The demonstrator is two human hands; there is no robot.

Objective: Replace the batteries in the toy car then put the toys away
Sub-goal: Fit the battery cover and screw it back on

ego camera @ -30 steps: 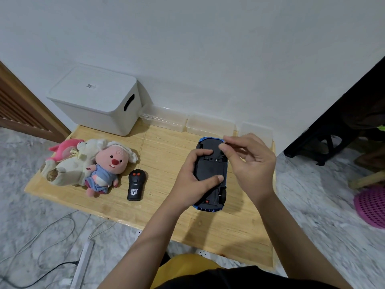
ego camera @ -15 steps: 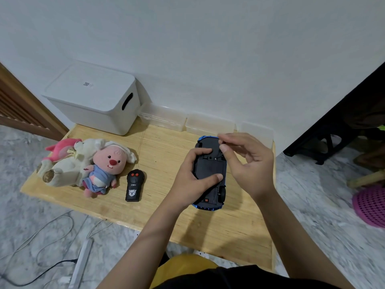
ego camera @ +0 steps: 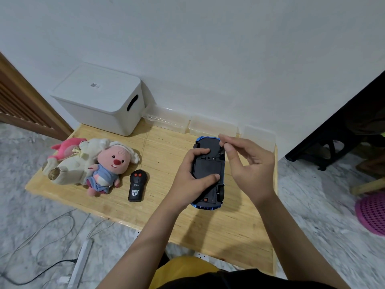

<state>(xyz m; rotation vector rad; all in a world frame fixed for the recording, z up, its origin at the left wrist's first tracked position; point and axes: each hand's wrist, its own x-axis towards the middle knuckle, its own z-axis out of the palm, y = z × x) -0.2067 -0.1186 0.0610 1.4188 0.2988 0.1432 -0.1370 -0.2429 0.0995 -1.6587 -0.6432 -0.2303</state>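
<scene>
A blue toy car (ego camera: 209, 167) lies upside down on the low wooden table (ego camera: 162, 155), its black underside facing up. My left hand (ego camera: 192, 180) grips it across the middle, thumb on the battery cover. My right hand (ego camera: 248, 163) hovers over the car's far right corner, thumb and forefinger pinched together at a small part near the wheel; I cannot tell what they hold. A black remote control (ego camera: 136, 185) lies left of the car. Plush toys (ego camera: 89, 163), one pink-faced in a blue dress, lie at the table's left end.
A white lidded storage box (ego camera: 100, 101) stands at the back left corner. Three clear plastic containers (ego camera: 212, 127) line the wall behind the car. Cables and a power strip (ego camera: 81, 261) lie on the marble floor at the left. A pink basket (ego camera: 373, 213) sits at the right.
My right hand has shifted slightly right and its fingers have pinched at the car's far corner. My left hand keeps the same grip on the car.
</scene>
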